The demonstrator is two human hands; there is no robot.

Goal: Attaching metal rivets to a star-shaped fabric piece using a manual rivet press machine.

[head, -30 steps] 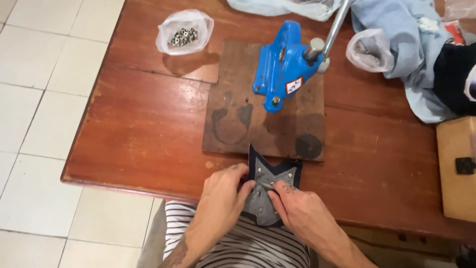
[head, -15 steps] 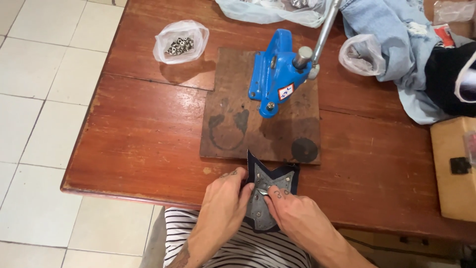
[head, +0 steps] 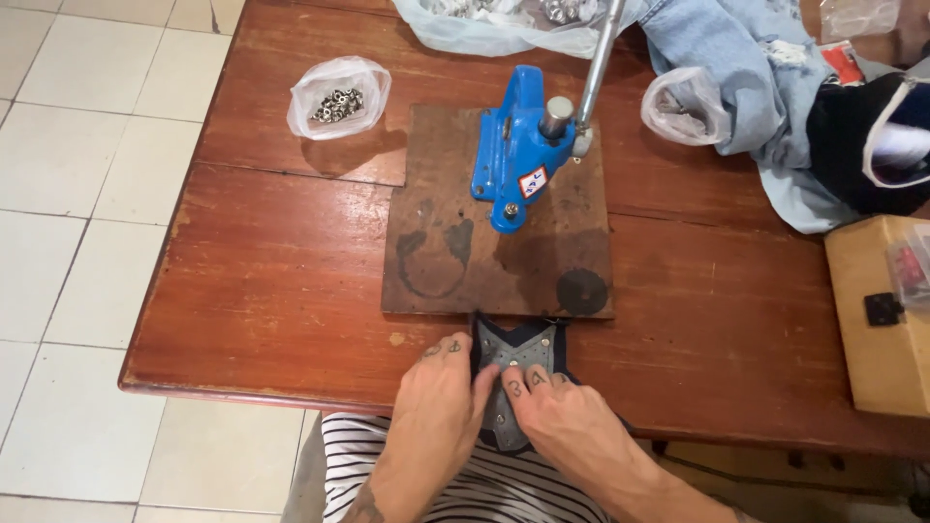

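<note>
While both hands pressed flat, fingers together, on the dark fabric piece (head: 513, 363) at the table's (head: 271, 291) near edge, nothing was gripped.

Left hand (head: 438, 412) and right hand (head: 562, 416) lay side by side on the fabric — just below the wooden board (head: 436, 261) carrying the blue hand press (head: 513, 145). Small clear bag (head: 339, 97) held metal rivets; a larger bag (head: 504, 29) was cut off at the top — contents unclear. Fabric's lower part was hidden under the fingers.

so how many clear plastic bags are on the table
3 plainly in view: one holding small metal parts at the table's far left, a large one along the far edge, one beside the denim. More may lie hidden under the clothes.
</note>
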